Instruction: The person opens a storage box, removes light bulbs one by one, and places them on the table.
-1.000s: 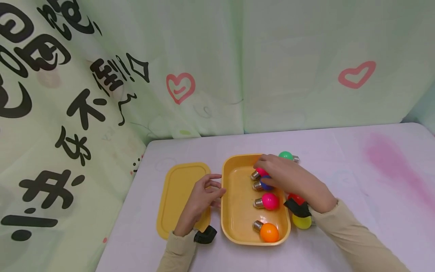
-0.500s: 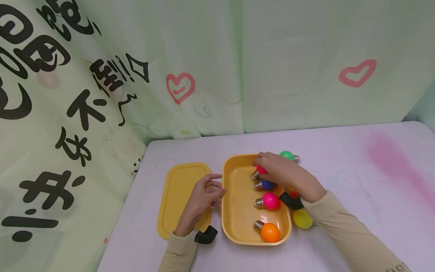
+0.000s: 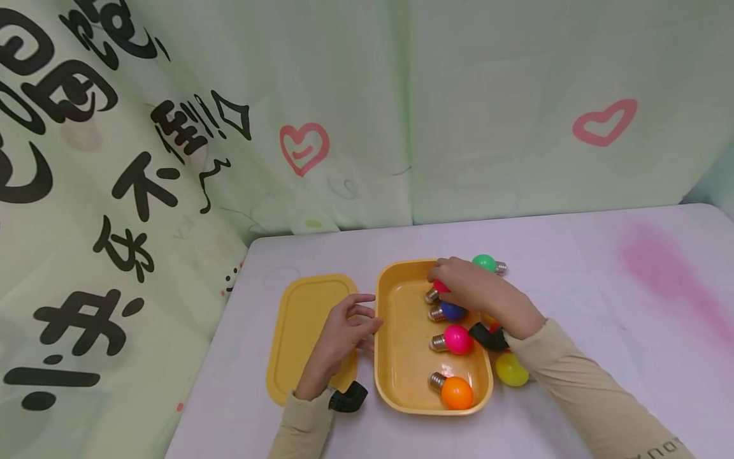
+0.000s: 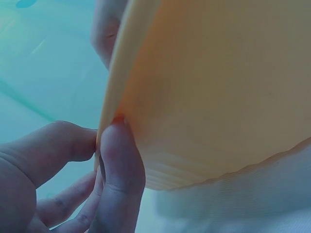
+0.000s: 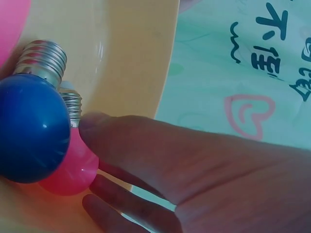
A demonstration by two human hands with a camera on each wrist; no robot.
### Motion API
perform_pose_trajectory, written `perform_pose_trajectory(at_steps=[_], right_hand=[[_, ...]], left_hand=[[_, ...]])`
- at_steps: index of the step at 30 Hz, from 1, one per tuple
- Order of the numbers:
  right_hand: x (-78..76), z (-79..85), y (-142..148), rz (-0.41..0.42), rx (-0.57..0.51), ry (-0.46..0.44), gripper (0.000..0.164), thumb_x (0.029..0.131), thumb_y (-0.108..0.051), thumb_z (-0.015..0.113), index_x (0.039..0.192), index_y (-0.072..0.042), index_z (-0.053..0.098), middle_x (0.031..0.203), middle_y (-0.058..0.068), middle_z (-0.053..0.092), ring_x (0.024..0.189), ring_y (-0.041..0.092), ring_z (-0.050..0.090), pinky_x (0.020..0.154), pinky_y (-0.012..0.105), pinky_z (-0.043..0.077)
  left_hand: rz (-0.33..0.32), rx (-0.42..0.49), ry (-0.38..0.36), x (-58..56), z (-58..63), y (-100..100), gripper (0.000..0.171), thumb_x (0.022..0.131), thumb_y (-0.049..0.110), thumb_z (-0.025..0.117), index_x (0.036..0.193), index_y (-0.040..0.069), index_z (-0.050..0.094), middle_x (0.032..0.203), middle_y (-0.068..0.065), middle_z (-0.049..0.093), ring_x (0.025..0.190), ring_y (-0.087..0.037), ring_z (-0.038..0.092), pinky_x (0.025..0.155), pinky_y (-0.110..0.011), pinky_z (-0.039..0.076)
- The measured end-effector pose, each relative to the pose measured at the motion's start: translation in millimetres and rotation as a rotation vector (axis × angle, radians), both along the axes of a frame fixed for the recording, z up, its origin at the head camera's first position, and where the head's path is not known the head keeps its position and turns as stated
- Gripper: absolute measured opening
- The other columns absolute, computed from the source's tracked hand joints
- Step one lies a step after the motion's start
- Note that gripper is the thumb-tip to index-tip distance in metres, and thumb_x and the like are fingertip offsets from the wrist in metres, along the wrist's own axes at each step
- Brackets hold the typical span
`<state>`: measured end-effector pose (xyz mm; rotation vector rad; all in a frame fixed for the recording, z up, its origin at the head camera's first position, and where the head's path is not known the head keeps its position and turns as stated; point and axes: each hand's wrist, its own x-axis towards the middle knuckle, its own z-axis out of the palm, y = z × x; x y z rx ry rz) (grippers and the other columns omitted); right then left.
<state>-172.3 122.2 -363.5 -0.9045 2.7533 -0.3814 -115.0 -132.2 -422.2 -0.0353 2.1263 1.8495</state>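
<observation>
In the head view a yellow tray [image 3: 401, 376] holds several bulbs. My left hand [image 3: 340, 328] is at its left side. The left wrist view shows a thumb and finger pinching the edge of the tray wall [image 4: 218, 87]. Over the tray's far right part, my right hand [image 3: 478, 287] holds a pink light bulb [image 3: 440, 286], partly hidden by the fingers. In the right wrist view, the thumb lies at the metal base of this pink bulb [image 5: 73, 167], with fingers on its other side. A blue bulb [image 3: 453, 312] lies right beside it, toward the near side.
Another pink bulb [image 3: 459, 340] and an orange bulb [image 3: 457, 393] lie farther down the tray. Outside, to the right, are a green bulb [image 3: 484, 262], a yellow bulb [image 3: 512, 370] and a mostly hidden red one. A yellow lid [image 3: 295, 319] lies left of the tray.
My right hand and forearm have shifted slightly left and away, uncovering more of the blue and yellow bulbs. The left hand keeps its place at the tray's edge.
</observation>
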Motion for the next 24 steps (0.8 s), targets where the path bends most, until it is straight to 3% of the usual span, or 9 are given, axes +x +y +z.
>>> perform_pose_trajectory(at_steps=[10,15,24], right_hand=[[-1.9,-1.6,-4.2,-0.016,0.013,0.018,0.018,0.091,-0.006,0.070,0.108,0.000,0.069,0.095,0.009,0.065,0.081,0.021,0.057,0.085,0.038,0.058],[-2.2,-3.2,-6.5,-0.018,0.006,0.015,0.007,0.090,0.000,0.068,0.095,-0.004,0.070,0.084,0.004,0.065,0.072,0.018,0.056,0.074,0.032,0.057],[-6.1,-10.4,-7.9,-0.011,-0.019,0.018,0.013,0.086,0.006,0.066,0.083,-0.007,0.067,0.074,0.000,0.058,0.066,0.018,0.052,0.065,0.030,0.050]], left_hand=[[-0.001,-0.002,0.008,0.3,-0.5,-0.7,0.049,0.090,0.011,0.073,0.134,0.005,0.053,0.102,-0.011,0.060,0.071,-0.016,0.066,0.061,-0.030,0.061],[0.000,0.000,0.011,0.1,-0.3,-0.5,0.049,0.090,0.010,0.072,0.134,0.004,0.053,0.101,-0.011,0.060,0.070,-0.015,0.066,0.061,-0.030,0.061],[-0.007,0.014,0.014,0.4,0.4,-0.8,0.049,0.090,0.009,0.073,0.135,0.004,0.053,0.101,-0.010,0.060,0.069,-0.015,0.065,0.060,-0.031,0.061]])
